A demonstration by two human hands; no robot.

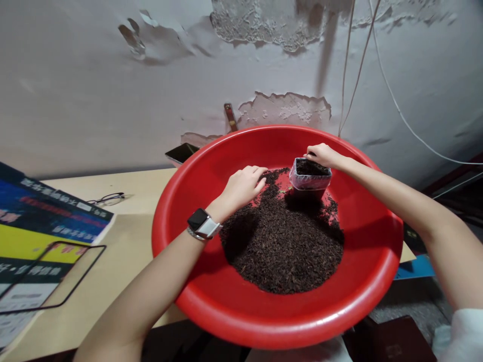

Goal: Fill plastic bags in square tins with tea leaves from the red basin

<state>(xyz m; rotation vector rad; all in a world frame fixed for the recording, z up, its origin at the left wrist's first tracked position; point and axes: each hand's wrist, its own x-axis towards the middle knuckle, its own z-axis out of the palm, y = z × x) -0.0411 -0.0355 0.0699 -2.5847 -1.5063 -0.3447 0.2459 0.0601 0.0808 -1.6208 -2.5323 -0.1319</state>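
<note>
1. The small pot (pixel 308 195) is inside the red basin (pixel 290 329), toward 1 o'clock from its centre. It looks about upright at the far edge of the loose dark soil (pixel 289 251), its mouth lined with clear plastic (pixel 320 182) and dark fill showing inside.
2. The pot should be light to moderate, depending on how full it is. Its walls look thin and fairly stiff, though they may flex if squeezed; the liner is likely soft, slick and apt to slide or crumple. The soil looks dry and crumbly, so a tilt could spill it.
3. The surest hold would be low around two opposite walls, or on the rim with liner and wall pinched together; the liner alone could pull loose.
4. The right hand (pixel 323 155) comes in from 3 o'clock, forearm across the basin's rim, palm down, fingers bent at the pot's far rim. That grip has its fingertips bunched; whether they clamp the rim or only touch the fill, I cannot tell.
5. The left hand (pixel 241 188) reaches up from 7 o'clock to about 10 or 11, palm down, with a watch (pixel 198 219) on the wrist. Its grip is loose, thumb apart from the lightly curved fingers, near the soil's edge and holding nothing visible.
</note>
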